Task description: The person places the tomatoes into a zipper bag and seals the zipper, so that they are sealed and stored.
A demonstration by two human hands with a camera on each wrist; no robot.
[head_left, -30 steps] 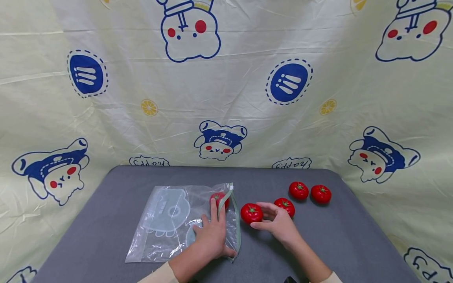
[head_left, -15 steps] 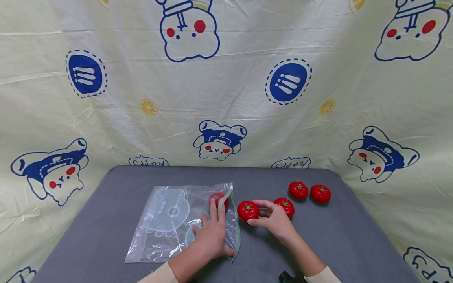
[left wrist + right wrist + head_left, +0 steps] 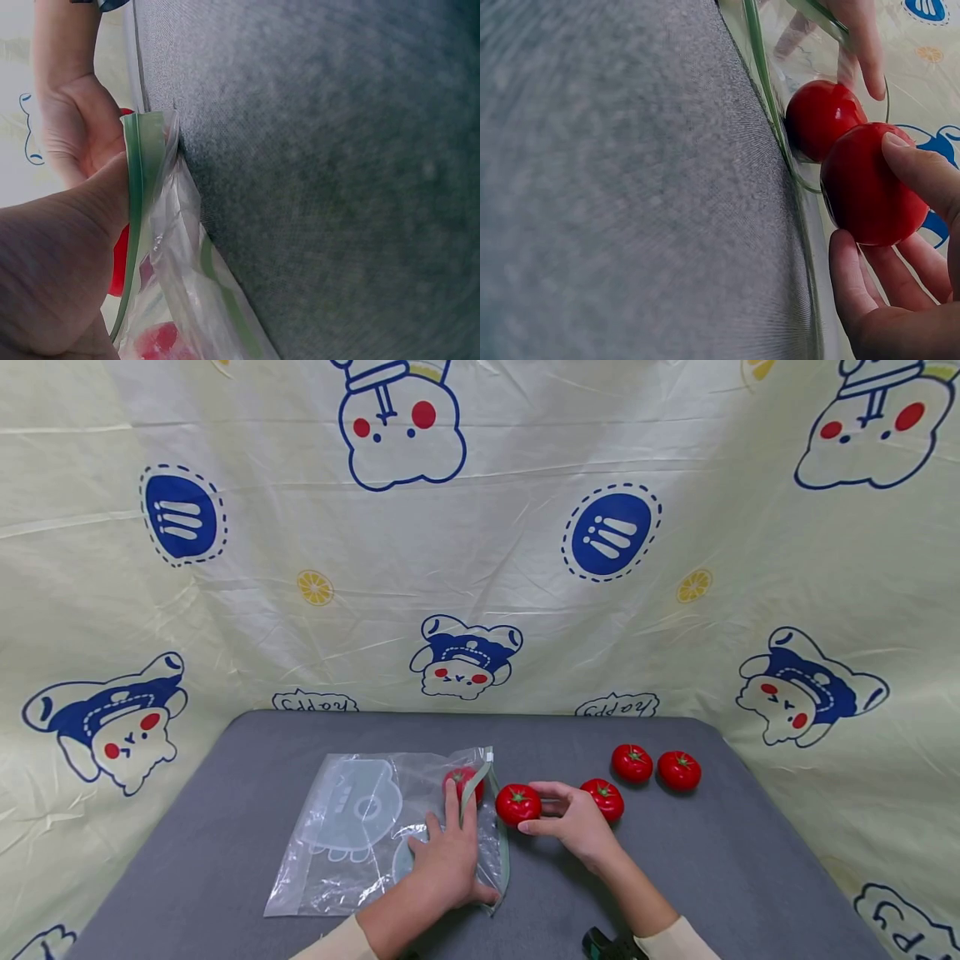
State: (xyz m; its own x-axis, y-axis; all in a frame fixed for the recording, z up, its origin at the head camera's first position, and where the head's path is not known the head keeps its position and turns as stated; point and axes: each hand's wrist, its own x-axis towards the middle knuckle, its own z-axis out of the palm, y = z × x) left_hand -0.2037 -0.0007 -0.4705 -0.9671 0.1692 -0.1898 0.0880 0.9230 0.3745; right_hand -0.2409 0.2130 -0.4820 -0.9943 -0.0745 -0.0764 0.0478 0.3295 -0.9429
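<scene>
A clear zip bag point(image 3: 330, 860) with a green-edged mouth lies flat, its mouth to the right. My left hand point(image 3: 446, 864) rests on it near the mouth, fingers and thumb spread wide and straight, and the mouth gapes. One red tomato point(image 3: 460, 775) sits inside, just behind the mouth. With thumb and fingers, my right hand point(image 3: 581, 827) grips another tomato point(image 3: 874, 184) by its right side, right at the bag's opening. In the right wrist view the held tomato overlaps the bagged tomato point(image 3: 821, 120). Behind my right hand is a loose tomato point(image 3: 606, 800).
Two more tomatoes, a left one point(image 3: 632, 764) and a right one point(image 3: 679, 772), lie at the back right of the grey table point(image 3: 225, 827). A black device point(image 3: 603, 946) shows by my right sleeve. A patterned cloth point(image 3: 480, 543) hangs behind the table.
My right hand has moved left and slightly away with the tomato, up to the bag's mouth. The left hand, the bag and the other tomatoes stay in place.
</scene>
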